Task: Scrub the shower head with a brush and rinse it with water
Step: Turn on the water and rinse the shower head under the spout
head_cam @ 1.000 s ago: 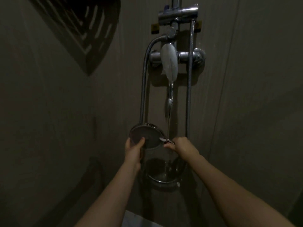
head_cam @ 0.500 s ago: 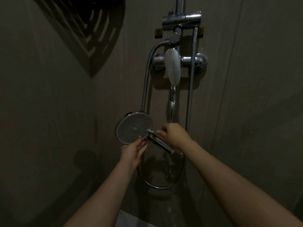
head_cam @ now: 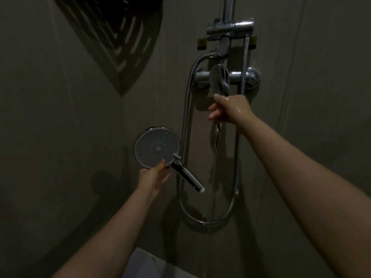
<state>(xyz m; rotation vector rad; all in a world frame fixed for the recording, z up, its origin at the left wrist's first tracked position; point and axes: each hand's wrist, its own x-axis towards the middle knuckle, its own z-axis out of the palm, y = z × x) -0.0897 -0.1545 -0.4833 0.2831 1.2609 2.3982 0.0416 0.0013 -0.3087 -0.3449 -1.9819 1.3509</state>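
Note:
The round shower head (head_cam: 157,147) faces me at centre left, and its chrome handle (head_cam: 187,178) points down to the right. My left hand (head_cam: 154,177) grips its lower rim, thumb on the nozzle face. My right hand (head_cam: 227,108), wet, is raised to the mixer tap and holds the lower end of its lever (head_cam: 218,77). A thin stream of water (head_cam: 214,167) falls from the spout (head_cam: 217,135) under that hand. No brush is in view.
A chrome hose (head_cam: 185,121) loops down the wall and back up to the right. The slide bar bracket (head_cam: 230,29) sits above the tap. A dark slotted corner shelf (head_cam: 112,37) hangs at upper left. Something white (head_cam: 144,263) shows at the bottom edge.
My right hand let go of the shower head's handle and rose to the tap lever. My left hand carried the head to the left and turned its face towards me.

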